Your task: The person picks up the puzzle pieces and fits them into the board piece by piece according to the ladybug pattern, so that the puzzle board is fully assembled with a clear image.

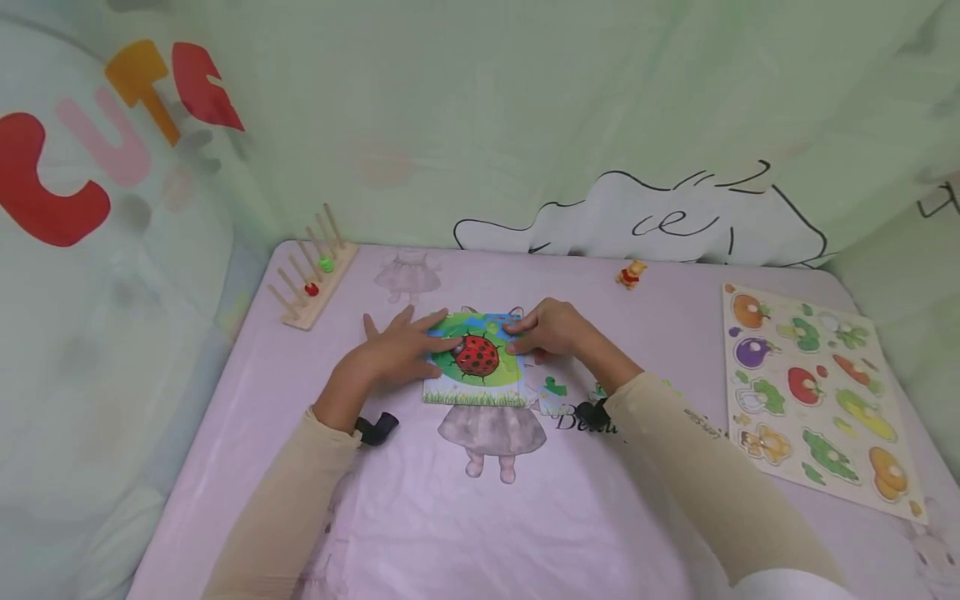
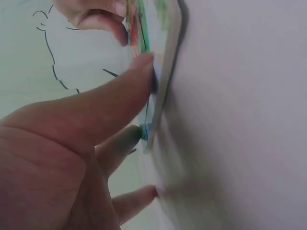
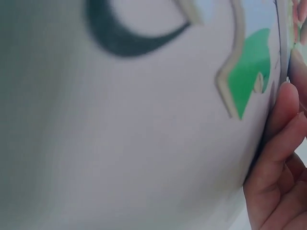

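Pressing a ladybug puzzle on a lilac cloth in a curtained corner

My ladybug puzzle (image 1: 477,358) lies near the middle of the table, on a pale pinkish-lilac cloth (image 1: 525,525). My left hand (image 1: 393,352) is spread wide over the puzzle's left side, thumb on the picture beside the ladybug's head. My right hand (image 1: 555,327) has its fingers curled at the upper right edge, touching it; whether they pinch or press, I cannot tell.

Just right of the puzzle lie loose puzzle pieces, one with a green shape (image 1: 555,386), partly hidden under my forearm. The cloth bears faint grey prints: a small dress (image 1: 408,275) towards the back and a skirted figure (image 1: 491,429) that runs under the puzzle.

At the far left corner stands a wooden peg rack (image 1: 306,313) with a green piece (image 1: 326,264) and a red one (image 1: 311,289) on its pegs. A Winnie-the-Pooh figurine (image 1: 632,274) sits near the back edge, and a vegetable puzzle board (image 1: 783,367) lies slantwise along the right.

Behind the table hangs a pale green curtain (image 1: 375,108) with a white, black-outlined drawing (image 1: 652,221) along its foot. The left hanging (image 1: 67,333) spells CUTE in big coloured letters.
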Available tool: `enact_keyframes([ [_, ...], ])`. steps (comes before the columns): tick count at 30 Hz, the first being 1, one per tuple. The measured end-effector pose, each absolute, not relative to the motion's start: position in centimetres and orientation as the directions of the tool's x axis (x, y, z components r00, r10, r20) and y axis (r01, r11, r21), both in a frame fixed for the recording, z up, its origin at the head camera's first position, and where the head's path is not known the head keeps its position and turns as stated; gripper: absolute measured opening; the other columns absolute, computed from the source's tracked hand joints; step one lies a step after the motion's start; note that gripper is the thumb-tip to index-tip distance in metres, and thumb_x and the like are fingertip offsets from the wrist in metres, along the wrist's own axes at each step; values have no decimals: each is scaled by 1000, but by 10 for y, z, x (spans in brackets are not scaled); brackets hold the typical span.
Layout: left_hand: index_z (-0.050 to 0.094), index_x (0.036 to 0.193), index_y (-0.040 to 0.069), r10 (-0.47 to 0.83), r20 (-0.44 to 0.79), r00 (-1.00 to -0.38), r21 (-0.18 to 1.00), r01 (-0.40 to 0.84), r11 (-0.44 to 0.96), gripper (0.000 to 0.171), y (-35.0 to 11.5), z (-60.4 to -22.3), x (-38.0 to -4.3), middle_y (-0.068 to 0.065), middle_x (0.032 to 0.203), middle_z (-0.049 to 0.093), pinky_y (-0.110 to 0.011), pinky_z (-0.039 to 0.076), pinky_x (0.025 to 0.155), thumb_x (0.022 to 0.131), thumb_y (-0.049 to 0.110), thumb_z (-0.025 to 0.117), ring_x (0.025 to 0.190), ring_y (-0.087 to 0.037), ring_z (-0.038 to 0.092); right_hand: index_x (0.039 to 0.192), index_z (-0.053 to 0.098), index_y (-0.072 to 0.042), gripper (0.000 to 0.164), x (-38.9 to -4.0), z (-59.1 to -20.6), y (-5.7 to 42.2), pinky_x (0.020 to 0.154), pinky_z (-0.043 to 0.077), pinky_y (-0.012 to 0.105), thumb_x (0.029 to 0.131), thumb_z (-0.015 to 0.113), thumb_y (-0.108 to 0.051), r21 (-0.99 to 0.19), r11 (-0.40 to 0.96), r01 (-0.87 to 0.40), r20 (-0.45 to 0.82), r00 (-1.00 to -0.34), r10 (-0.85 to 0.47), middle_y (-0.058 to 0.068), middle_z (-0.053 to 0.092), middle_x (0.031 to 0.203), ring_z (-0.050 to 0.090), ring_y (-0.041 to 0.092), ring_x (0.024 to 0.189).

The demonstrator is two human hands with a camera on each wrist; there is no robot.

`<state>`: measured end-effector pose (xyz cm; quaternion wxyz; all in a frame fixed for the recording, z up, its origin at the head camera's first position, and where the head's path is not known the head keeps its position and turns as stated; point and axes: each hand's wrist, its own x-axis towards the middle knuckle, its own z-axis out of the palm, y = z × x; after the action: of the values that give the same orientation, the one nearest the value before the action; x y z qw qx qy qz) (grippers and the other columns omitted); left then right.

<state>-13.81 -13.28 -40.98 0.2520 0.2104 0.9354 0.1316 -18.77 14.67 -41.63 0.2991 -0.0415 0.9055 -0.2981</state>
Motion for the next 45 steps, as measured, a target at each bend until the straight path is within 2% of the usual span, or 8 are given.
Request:
enact_keyframes([
  [4,44,152,45,494,-399,-773,349,370,861,59,-140,-411,-140,10,172,12,-86,-5,106,97,44,67,158,-44,2,122,74,-27,46,-189,-417,147,59,46,25,80,89,-35,-580,808,108,-519,-813,-264,7,78,97,59,9,51],
  [8,46,150,47,498,-387,-776,353,374,857,60,-146,-414,-142,12,172,15,-85,-4,108,95,51,68,159,-39,6,124,73,-27,46,-188,-418,150,62,46,25,81,87,-35,-585,805,96,-512,-814,-275,3,76,78,60,9,52],
  [13,45,150,48,508,-391,-768,371,373,850,61,-150,-414,-144,13,172,13,-81,2,112,93,55,68,160,-35,7,132,69,-26,44,-186,-415,158,71,44,28,90,80,-33,-591,806,1,-494,-790,-362,0,71,66,61,10,60],
  [18,43,151,49,518,-395,-759,346,399,849,71,-154,-416,-144,12,173,11,-81,10,111,87,55,75,159,-36,10,135,69,-26,45,-182,-410,172,76,41,32,91,78,-35,-579,802,-144,-463,-752,-469,-3,66,79,55,15,81],
  [24,42,151,48,525,-390,-756,347,408,845,86,-158,-419,-144,10,173,10,-80,12,111,77,55,84,159,-37,10,119,79,-21,36,-172,-402,192,81,46,32,85,84,-32,-568,797,-204,-419,-762,-494,-4,71,94,62,18,94],
  [30,42,151,50,514,-396,-761,354,389,850,86,-158,-419,-144,8,174,4,-78,10,113,76,56,84,159,-36,7,101,79,-27,25,-159,-406,206,79,46,32,79,89,-28,-545,795,-265,-436,-721,-539,-5,69,96,57,18,90],
  [39,36,153,50,517,-407,-753,405,358,841,83,-153,-416,-147,3,174,-4,-80,4,113,83,51,80,159,-40,2,95,75,-24,31,-150,-415,211,72,42,28,71,94,-19,-573,725,-381,-330,-703,-630,-4,64,90,50,15,81],
  [45,41,153,47,489,-430,-759,400,325,857,83,-144,-409,-148,1,174,0,-81,7,112,82,45,83,156,-40,10,95,74,-27,31,-150,-417,212,73,42,29,72,93,-17,-572,734,-366,-343,-706,-620,-4,63,91,50,16,82],
])
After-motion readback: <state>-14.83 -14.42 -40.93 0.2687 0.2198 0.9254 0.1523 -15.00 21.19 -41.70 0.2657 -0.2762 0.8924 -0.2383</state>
